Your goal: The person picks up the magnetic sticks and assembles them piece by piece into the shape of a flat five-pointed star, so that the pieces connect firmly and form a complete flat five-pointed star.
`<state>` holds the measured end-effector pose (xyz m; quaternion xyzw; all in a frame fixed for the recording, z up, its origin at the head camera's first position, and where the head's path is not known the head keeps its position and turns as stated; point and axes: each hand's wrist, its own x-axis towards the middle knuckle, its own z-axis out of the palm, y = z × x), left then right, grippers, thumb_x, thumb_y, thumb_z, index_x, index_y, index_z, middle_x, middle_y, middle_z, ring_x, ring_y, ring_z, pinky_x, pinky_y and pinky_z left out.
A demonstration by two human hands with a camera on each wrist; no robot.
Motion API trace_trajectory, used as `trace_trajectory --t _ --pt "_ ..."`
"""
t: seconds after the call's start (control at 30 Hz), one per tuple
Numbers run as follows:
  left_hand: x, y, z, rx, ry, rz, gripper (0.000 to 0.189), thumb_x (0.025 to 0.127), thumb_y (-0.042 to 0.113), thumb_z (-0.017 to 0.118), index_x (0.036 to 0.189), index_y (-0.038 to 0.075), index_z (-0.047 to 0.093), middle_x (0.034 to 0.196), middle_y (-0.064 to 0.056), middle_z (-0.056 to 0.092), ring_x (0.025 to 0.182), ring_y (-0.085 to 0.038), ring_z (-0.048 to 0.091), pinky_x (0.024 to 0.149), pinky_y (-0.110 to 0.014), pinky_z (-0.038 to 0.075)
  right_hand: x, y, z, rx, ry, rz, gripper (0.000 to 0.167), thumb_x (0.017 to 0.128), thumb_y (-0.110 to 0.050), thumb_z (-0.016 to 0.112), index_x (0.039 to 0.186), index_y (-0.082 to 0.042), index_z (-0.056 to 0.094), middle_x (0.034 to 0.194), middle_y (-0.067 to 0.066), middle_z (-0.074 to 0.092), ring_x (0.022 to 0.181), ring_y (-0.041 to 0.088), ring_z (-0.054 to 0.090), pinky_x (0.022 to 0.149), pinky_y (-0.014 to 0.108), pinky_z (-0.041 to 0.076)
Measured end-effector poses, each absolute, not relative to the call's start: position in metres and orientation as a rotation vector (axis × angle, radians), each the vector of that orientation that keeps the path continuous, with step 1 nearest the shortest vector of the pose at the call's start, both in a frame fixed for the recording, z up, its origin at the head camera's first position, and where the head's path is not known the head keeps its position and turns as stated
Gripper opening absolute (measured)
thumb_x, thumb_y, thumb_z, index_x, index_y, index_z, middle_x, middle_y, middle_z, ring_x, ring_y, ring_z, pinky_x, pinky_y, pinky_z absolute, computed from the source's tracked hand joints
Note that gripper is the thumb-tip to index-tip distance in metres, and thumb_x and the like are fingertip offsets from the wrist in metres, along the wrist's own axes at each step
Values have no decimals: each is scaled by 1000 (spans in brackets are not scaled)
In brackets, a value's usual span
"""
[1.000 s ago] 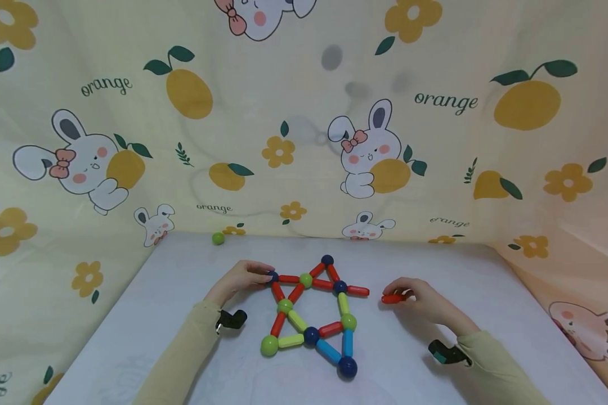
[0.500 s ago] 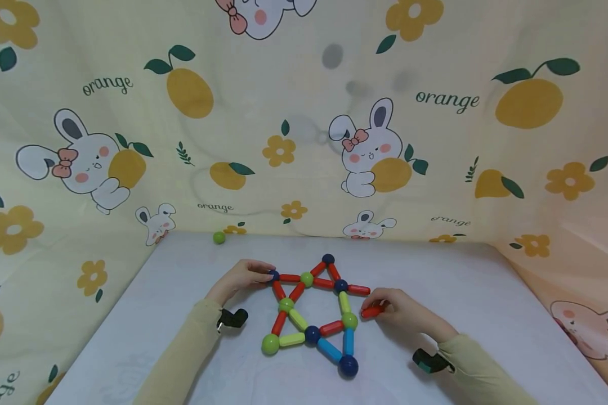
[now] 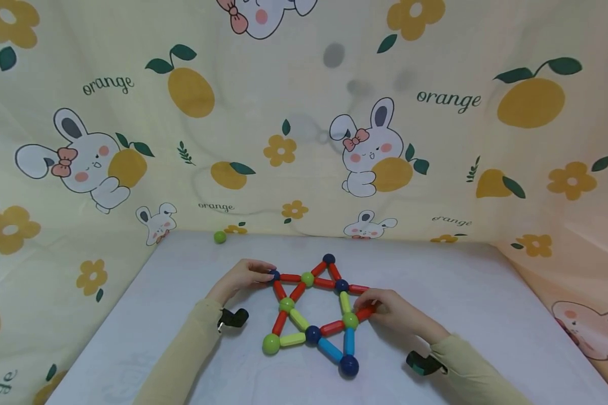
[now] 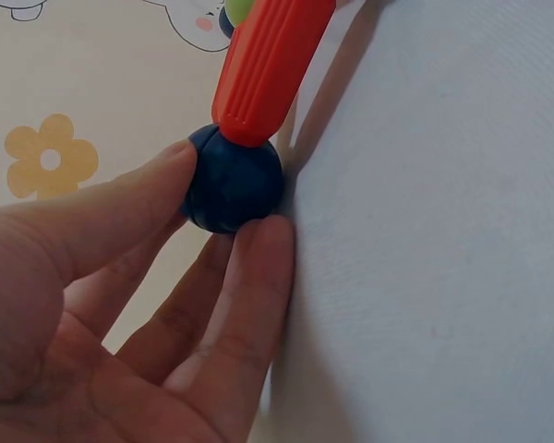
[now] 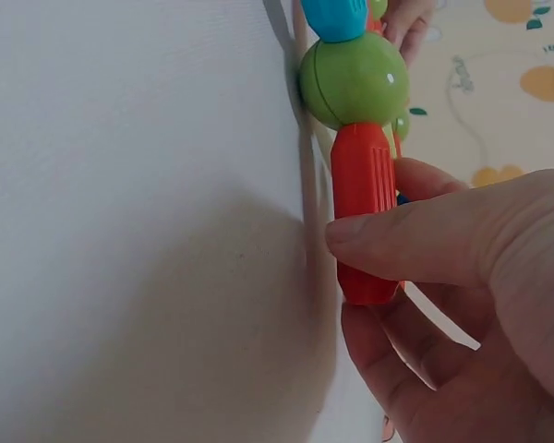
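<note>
A flat star-like frame of coloured rods and balls lies on the white table. My left hand (image 3: pixel 240 280) pinches the dark blue ball (image 4: pixel 235 183) at its far-left corner between thumb and fingers; a red rod (image 4: pixel 268 74) joins that ball. On the right side, my right hand (image 3: pixel 397 312) grips a red rod (image 5: pixel 358 171) between thumb and fingers. This rod's end meets the green ball (image 5: pixel 355 83), which also bears a blue rod (image 5: pixel 335 17). Just behind the right fingers, another red rod (image 3: pixel 357 289) sticks out from a dark blue ball (image 3: pixel 342 286).
A loose green ball (image 3: pixel 220 237) lies at the table's back left, by the patterned curtain (image 3: pixel 304 140). The frame's near corners are a green ball (image 3: pixel 271 343) and a dark blue ball (image 3: pixel 348 366). The white table (image 3: pixel 223 371) extends around the frame.
My right hand has moved left with the red rod, bringing its end to the green ball on the frame's right side. The left hand has stayed on its dark blue ball.
</note>
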<state>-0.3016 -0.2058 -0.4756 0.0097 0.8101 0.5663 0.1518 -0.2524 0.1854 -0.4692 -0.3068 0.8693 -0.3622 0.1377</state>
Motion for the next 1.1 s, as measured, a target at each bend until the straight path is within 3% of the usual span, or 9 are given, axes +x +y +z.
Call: trace_trajectory --t 0.3,0.43,0.77,1.1 --pt "-304 -206 -473 55 2343 1562 29 87 12 71 116 7 68 111 -9 65 91 -20 63 80 -32 55 -235 194 -448 -826 2547 -1154 34 86 1 66 120 -6 62 115 9 63 105 27 57 90 45 50" --pt "-306 -207 -469 83 2353 1525 28 87 16 71 114 7 69 109 -8 66 89 -20 64 79 -33 55 -222 192 -444 -825 2470 -1188 41 85 -7 71 124 -3 58 117 9 63 105 28 57 90 44 50" --pt "-315 -202 -461 97 2411 1426 30 92 25 65 116 7 68 105 -6 67 88 -19 63 80 -32 54 -185 164 -455 -774 2381 -1228 57 76 -23 82 124 -8 56 114 5 59 99 26 55 84 34 50" --pt "-317 -197 -458 126 2428 1413 32 93 29 63 115 5 68 104 -5 67 89 -17 63 84 -32 54 -167 143 -466 -604 2453 -1227 66 69 -36 86 124 -18 55 113 4 44 98 23 48 75 27 49"
